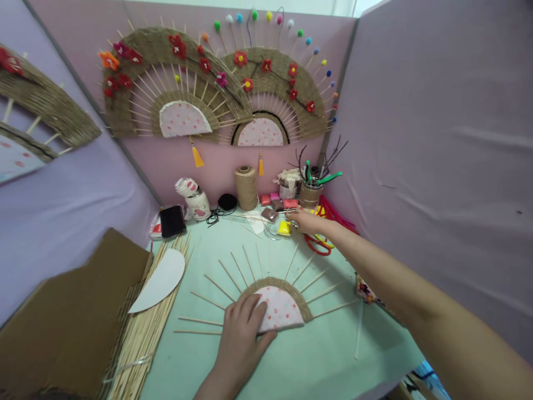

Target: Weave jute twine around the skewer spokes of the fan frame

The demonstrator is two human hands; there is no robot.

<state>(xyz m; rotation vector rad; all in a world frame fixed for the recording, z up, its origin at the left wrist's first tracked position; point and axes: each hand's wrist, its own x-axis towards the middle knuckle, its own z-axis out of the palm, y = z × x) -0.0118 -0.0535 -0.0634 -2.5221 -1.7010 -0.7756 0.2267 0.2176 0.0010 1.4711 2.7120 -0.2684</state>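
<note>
My left hand [244, 328] lies on the left part of a half-round fan, its fingers stretched out and pressing on the cloth. The fan has a pink-dotted white padded centre [281, 311], a woven twine band [272, 282] and thin sticks [228, 279] spreading outward. At the back of the table my right hand [306, 221] reaches in beside a yellow packet [283, 228] and a brown packet [270, 215]. Its fingers are bent down around something small and shiny that I cannot make out. Red-handled scissors [318, 245] lie just below that hand.
A twine spool [246, 189], a white bottle [196, 201] and a can with green-handled pliers [311, 194] stand along the back. On the left are a stick bundle [141, 339], a white paper half-disc [162, 280] and cardboard [75, 311]. Finished fans [147, 47] hang behind.
</note>
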